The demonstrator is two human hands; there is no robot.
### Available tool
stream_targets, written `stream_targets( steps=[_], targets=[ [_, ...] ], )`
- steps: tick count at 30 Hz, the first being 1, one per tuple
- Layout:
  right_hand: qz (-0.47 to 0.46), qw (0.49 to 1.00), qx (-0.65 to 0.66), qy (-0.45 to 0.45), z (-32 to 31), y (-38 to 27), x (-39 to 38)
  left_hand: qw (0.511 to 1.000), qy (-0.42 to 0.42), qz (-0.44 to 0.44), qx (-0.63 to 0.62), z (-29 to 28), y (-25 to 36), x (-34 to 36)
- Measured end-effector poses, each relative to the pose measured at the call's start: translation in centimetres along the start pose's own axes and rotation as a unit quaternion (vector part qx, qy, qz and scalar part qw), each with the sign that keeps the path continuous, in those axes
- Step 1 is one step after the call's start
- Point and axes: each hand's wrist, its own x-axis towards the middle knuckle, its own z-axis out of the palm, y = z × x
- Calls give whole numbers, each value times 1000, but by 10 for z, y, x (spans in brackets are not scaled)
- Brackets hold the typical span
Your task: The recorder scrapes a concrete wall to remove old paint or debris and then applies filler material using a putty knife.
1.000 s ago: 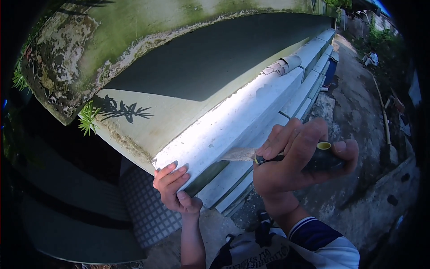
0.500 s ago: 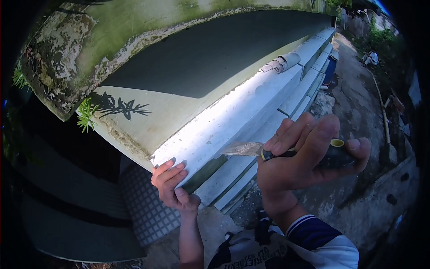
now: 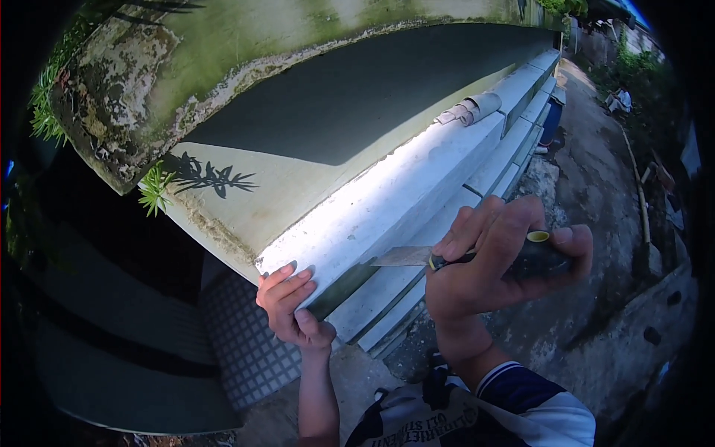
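My right hand (image 3: pixel 495 261) is closed on a scraper with a black-and-yellow handle (image 3: pixel 540 257). Its flat metal blade (image 3: pixel 402 255) reaches left to the lower edge of a white painted ledge (image 3: pixel 380 194), by a dark green strip of wall (image 3: pixel 339 290). Lower left, my left hand (image 3: pixel 294 305) grips the near end of that ledge, fingers over the top and thumb at the lower edge. Farther along the ledge lies a rolled grayish piece (image 3: pixel 469 110), its material hard to make out.
A mossy concrete slab (image 3: pixel 313 30) overhangs the ledge; plants (image 3: pixel 155 190) grow at its left. Stepped white slabs (image 3: pixel 510 160) run below, beside a path (image 3: pixel 585 127) with a long pole (image 3: pixel 634 179). A person (image 3: pixel 618 99) is low down far along it. Checkered tiles (image 3: pixel 253 350) lie below left.
My right hand and the blade shifted right and up half a second ago and are now back left and a little lower. My left hand keeps its grip; the view has wobbled slightly.
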Motion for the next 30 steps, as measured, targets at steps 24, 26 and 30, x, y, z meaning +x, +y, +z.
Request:
stream_targets(
  steps=[24,26,30],
  targets=[
    [-23,981,-187,37,16,23,-2,999,22,-7,-23,8,4,2],
    [-24,979,-201,10,14,28,-6,1000,23,-6,-19,8,3,1],
    [35,987,-154,27,7,-2,6,1000,10,-4,-21,4,0,1]
  ],
)
